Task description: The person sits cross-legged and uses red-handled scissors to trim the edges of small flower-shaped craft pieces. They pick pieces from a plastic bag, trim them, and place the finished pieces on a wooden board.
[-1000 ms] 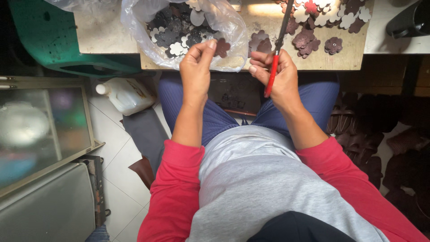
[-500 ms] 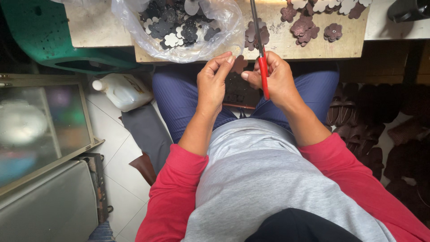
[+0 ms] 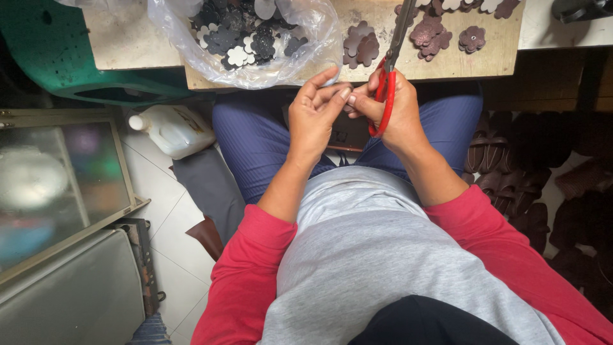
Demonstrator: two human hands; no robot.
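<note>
My right hand [image 3: 397, 110] grips red-handled scissors [image 3: 387, 89], blades pointing up over the wooden board [image 3: 447, 64]. My left hand [image 3: 316, 115] meets it in front of my chest, fingertips pinched together with the right hand's fingertips around something small that I cannot make out. Both hands hover over my lap, just below the board's near edge. A clear plastic bag [image 3: 316, 45] of dark and white flower-shaped cutouts [image 3: 239, 38] lies on the board above my left hand. Brown flower cutouts [image 3: 361, 45] lie loose on the board by the scissor blades.
A white plastic jug [image 3: 169, 128] lies on the tiled floor at left, beside a green plastic chair [image 3: 57, 57] and a glass-topped cabinet [image 3: 51, 185]. Dark brown leather pieces [image 3: 549, 166] pile up at right. More brown cutouts [image 3: 472, 38] sit further right on the board.
My hands have drawn down from the bag and board toward my chest and come together at the fingertips. The scissors have stayed in my right hand.
</note>
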